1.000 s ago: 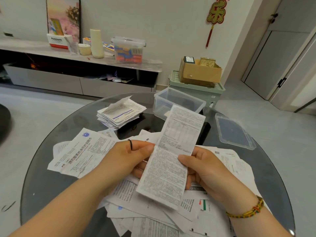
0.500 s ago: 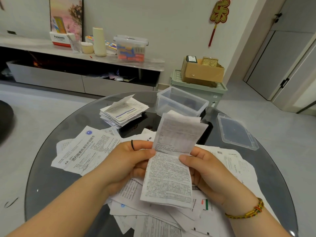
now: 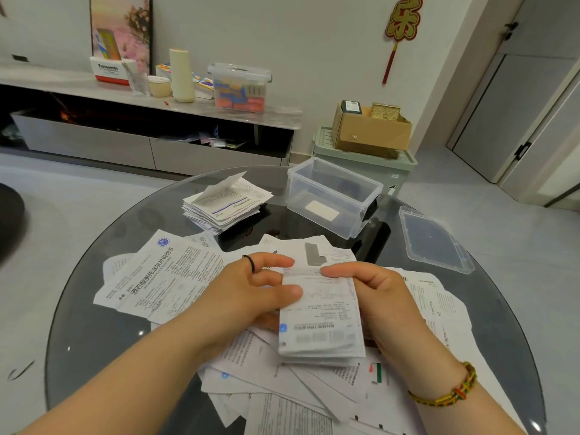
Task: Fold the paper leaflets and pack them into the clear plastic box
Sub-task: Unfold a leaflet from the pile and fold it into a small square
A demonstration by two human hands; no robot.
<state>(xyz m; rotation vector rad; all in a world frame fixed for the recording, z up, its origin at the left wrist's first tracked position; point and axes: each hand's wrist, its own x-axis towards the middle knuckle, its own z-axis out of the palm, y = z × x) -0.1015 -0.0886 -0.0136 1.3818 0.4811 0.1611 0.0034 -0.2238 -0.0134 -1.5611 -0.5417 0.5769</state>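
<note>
Both hands hold one folded white leaflet (image 3: 321,321) above the paper heap. My left hand (image 3: 251,293) pinches its left edge with thumb and fingers. My right hand (image 3: 376,296) grips its right edge, the index finger lying along the top fold. Unfolded leaflets (image 3: 163,277) lie spread over the near half of the round glass table (image 3: 94,324). A stack of folded leaflets (image 3: 224,204) sits at the far left of the table. The clear plastic box (image 3: 332,196) stands open at the far side, with one small white piece on its floor.
The box's clear lid (image 3: 434,240) lies flat at the table's right edge. Behind the table are a green bin (image 3: 361,158) carrying a cardboard box (image 3: 370,130) and a low cabinet (image 3: 150,105) with containers on top.
The long leaflet stood open between my hands; its upper half has come down over the lower half, and it is now folded in two. The camera tilted slightly down.
</note>
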